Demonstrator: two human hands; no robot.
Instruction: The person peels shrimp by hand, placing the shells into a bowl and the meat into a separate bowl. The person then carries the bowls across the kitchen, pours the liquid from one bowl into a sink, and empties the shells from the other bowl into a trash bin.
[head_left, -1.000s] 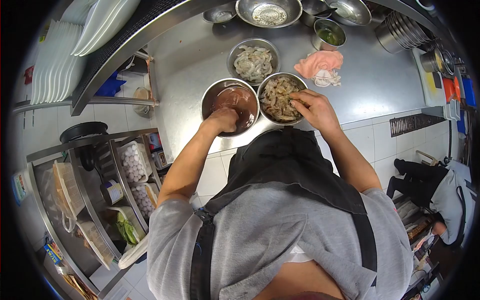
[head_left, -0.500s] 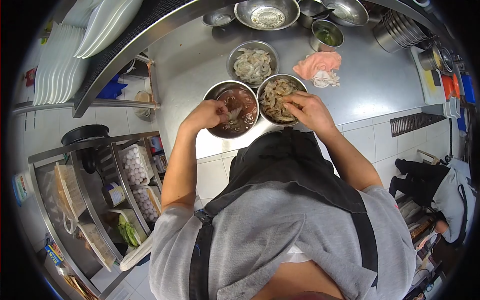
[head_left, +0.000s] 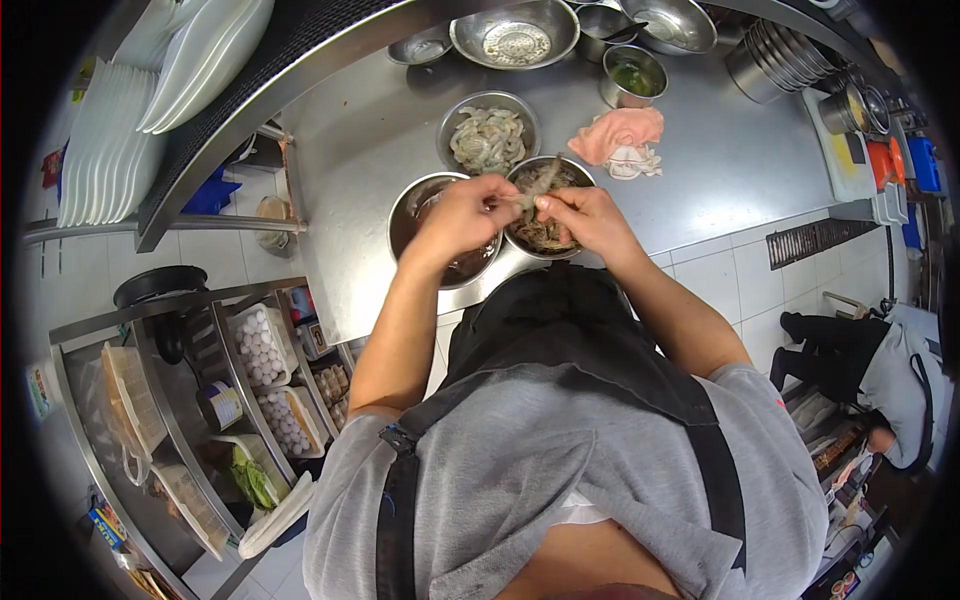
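Note:
Over the right-hand steel bowl [head_left: 591, 180], which holds unpeeled shrimp, a grey shrimp [head_left: 540, 186] is pinched between my two hands. My left hand [head_left: 468, 215] has its fingertips closed on the shrimp's left side. From the right, the thumb and fingers of my right hand [head_left: 585, 215] grip the same shrimp. Partly hidden beneath my left hand and wrist is a steel bowl [head_left: 396, 222] with reddish liquid inside. Just behind these two stands another bowl [head_left: 445, 158], filled with peeled-looking pale shrimp [head_left: 489, 140].
A pink and white cloth [head_left: 618, 140] lies on the steel counter [head_left: 345, 170]. Behind it are a pot with green contents [head_left: 634, 77] and several metal bowls [head_left: 514, 38]. Stacked white plates [head_left: 110, 150] and egg trays [head_left: 262, 345] are at left. Another person [head_left: 895, 375] is at far right.
My left hand has come out of the bowl of liquid and moved right to meet my right hand. A shrimp has been lifted above the right-hand bowl. The view has shifted slightly.

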